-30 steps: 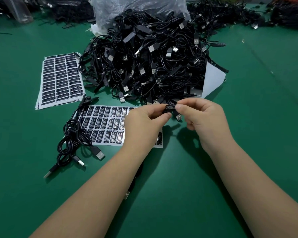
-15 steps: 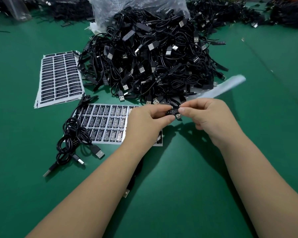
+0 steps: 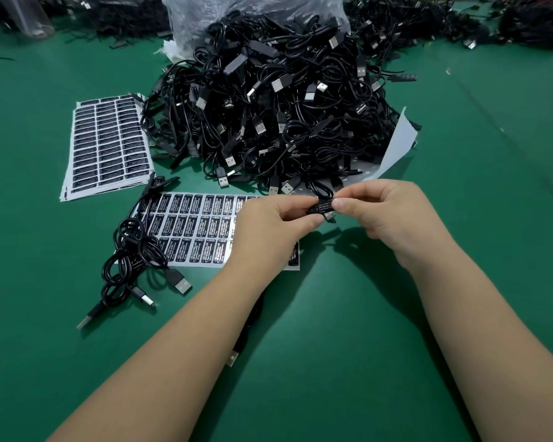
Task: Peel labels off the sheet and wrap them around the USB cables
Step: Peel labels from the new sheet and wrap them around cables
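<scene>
Black printed label (image 3: 320, 207) now lies wrapped round thin black USB cable (image 3: 323, 190); both grips, left hand (image 3: 270, 226) and right hand (image 3: 387, 213), stay pinched on it, so pressing it closed likely remains.

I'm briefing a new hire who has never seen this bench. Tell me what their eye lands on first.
First the big heap of black USB cables at the far centre of the green table, spilling from a clear plastic bag. Next, in the near middle, the left hand and right hand pinching one black label together. The label sheets lie to the left.
</scene>
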